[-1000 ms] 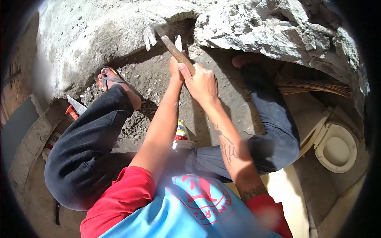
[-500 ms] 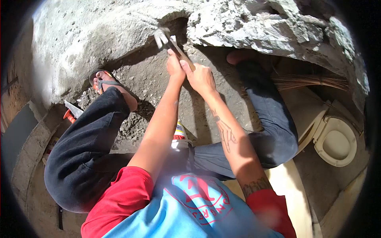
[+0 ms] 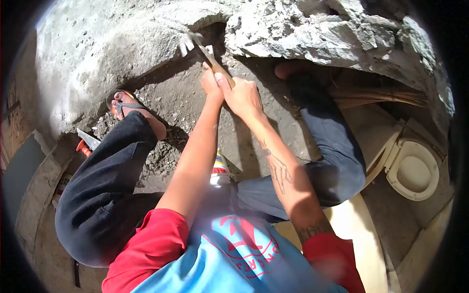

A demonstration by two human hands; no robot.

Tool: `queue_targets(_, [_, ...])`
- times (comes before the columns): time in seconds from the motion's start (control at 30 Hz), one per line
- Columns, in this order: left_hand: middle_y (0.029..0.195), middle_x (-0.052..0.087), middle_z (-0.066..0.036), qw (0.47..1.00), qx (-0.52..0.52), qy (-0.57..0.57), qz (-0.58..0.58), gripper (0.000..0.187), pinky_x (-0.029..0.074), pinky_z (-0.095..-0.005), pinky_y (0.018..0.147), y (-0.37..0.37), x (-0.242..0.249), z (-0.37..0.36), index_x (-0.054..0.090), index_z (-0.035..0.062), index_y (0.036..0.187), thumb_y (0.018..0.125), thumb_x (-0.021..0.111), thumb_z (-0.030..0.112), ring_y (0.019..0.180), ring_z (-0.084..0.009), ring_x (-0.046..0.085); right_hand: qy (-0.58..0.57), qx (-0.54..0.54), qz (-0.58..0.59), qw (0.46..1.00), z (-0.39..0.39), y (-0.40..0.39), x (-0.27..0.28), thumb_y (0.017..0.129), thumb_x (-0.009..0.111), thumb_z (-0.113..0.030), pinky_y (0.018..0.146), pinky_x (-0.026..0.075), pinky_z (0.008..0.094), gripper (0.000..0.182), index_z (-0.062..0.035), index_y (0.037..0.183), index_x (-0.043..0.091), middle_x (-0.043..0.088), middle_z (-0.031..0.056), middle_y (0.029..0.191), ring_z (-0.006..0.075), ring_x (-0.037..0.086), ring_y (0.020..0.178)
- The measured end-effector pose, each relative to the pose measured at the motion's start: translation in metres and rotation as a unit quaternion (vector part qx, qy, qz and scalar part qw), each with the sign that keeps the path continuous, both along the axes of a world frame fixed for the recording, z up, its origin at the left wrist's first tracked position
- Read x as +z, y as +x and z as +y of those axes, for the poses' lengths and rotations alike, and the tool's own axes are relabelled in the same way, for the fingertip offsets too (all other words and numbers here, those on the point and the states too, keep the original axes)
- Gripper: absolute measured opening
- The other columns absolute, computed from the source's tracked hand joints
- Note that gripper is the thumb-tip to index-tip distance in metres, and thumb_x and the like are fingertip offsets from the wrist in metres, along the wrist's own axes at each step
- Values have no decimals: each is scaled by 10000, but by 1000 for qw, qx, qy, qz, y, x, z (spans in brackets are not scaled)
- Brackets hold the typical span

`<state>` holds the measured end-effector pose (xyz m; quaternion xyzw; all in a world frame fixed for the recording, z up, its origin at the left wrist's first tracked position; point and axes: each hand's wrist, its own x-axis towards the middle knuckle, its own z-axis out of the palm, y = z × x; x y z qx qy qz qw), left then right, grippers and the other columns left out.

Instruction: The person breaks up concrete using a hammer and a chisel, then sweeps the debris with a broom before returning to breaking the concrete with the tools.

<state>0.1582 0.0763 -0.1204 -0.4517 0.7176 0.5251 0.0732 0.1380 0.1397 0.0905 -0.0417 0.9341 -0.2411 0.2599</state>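
A hammer (image 3: 209,57) with a wooden handle and a pale, claw-like metal head is held out ahead of me, its head at the lower edge of the rough concrete mass (image 3: 122,44), beside a dark hollow. My left hand (image 3: 211,80) is closed at the handle, nearer the head; its fingers are partly hidden. Close behind it, my right hand (image 3: 243,97) wraps the handle with the thumb lying along the wood. Below both hands is bare, gritty soil (image 3: 190,93).
Broken, jagged concrete (image 3: 312,36) overhangs at the upper right. A tool with an orange handle (image 3: 83,148) lies by my left leg. A white tub (image 3: 221,168) with red lettering stands between my legs. Thin sticks (image 3: 383,96) and a toilet (image 3: 415,171) are at the right.
The hammer and both hands sit slightly further left and lower in view. The whole scene has shifted a little too; both hands keep their grip.
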Motion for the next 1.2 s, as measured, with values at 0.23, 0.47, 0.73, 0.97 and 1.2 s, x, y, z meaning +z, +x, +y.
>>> queue_targets(0.23, [897,695,-241,996,-83,-20,-9,483,509,-531,776,5,-8,2,662,33,963,938,474,478,907,-439,665,33,-19,-33,999,-1,6,-44,929,505,-602,726,515,513,721,91,844,682,635,347,812,495,647,846])
queue_targets(0.47, [896,691,-253,999,-52,-8,-6,415,520,-531,779,-9,54,-8,617,7,1067,908,525,379,878,-458,665,-96,-57,28,993,0,29,18,920,509,-624,686,499,508,706,49,748,637,619,298,695,481,641,750])
queue_targets(0.73, [1031,685,-266,953,-253,-117,-121,411,519,-480,866,-11,101,-66,671,-17,1055,816,647,317,1033,-378,657,-247,-337,-360,834,26,97,57,919,672,-291,411,407,252,277,-39,923,558,504,-13,603,69,475,478])
queue_targets(0.97, [920,716,-220,971,-219,-70,-63,463,542,-419,776,-24,173,-122,706,-14,1028,781,664,375,897,-313,710,-373,-483,-450,652,48,116,3,900,588,-127,476,476,346,166,-38,779,518,517,75,639,183,525,508])
queue_targets(1.2, [1027,657,-168,894,94,22,437,551,525,-434,761,40,436,-139,573,-43,1112,948,589,482,853,-291,646,-417,-475,-430,644,60,112,-29,867,579,-91,516,515,348,235,-10,1049,453,520,93,736,201,565,583])
